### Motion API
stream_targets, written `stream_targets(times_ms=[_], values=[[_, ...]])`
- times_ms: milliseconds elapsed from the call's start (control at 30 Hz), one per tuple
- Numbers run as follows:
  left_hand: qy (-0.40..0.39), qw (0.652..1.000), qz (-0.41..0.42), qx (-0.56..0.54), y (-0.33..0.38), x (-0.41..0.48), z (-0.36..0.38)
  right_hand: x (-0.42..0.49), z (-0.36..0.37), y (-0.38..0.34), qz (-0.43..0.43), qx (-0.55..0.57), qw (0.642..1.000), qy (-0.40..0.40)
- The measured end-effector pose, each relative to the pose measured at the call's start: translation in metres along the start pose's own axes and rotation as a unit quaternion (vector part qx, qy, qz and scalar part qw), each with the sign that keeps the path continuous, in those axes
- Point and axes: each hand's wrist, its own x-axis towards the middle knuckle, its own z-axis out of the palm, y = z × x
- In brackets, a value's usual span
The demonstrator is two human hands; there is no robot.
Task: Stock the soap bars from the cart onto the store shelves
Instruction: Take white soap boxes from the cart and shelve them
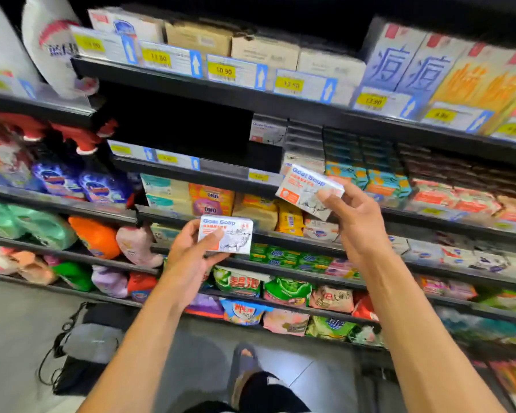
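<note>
Each hand holds one white "Goat Soap" box with orange print. My left hand (191, 254) grips a soap box (230, 234) in front of the lower shelves, label facing me. My right hand (355, 222) holds a second soap box (304, 192), tilted, higher and closer to the second shelf (221, 171). On that shelf a single matching box (267, 132) stands at the right edge of a wide dark gap (176, 123). No cart is in view.
Stacked soap packs (370, 168) fill the shelf right of the gap. Boxed goods with yellow price tags (224, 71) line the shelf above. Detergent bags and pouches (96, 236) crowd the lower left shelves. A dark bag (93, 344) lies on the floor by my foot (245, 371).
</note>
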Motion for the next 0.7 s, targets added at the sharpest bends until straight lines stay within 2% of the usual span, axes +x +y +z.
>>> stream_targets(times_ms=[200, 333, 500, 567, 700], values=[[-0.005, 1.000, 0.017, 0.012, 0.011, 0.034, -0.006, 0.063, 0.049, -0.016, -0.053, -0.132, 0.989, -0.034], [-0.024, 0.999, 0.040, 0.018, 0.019, 0.058, -0.008, 0.107, 0.077, -0.015, -0.092, -0.234, 0.968, -0.018], [-0.046, 0.996, 0.067, 0.037, 0.016, 0.085, -0.010, 0.174, 0.089, -0.001, -0.101, -0.303, 0.948, -0.006], [-0.051, 0.995, 0.074, 0.039, 0.013, 0.092, -0.011, 0.199, 0.090, 0.003, -0.123, -0.350, 0.929, -0.008], [-0.061, 0.994, 0.082, 0.041, 0.008, 0.099, -0.009, 0.232, 0.089, 0.000, -0.129, -0.492, 0.861, -0.023]])
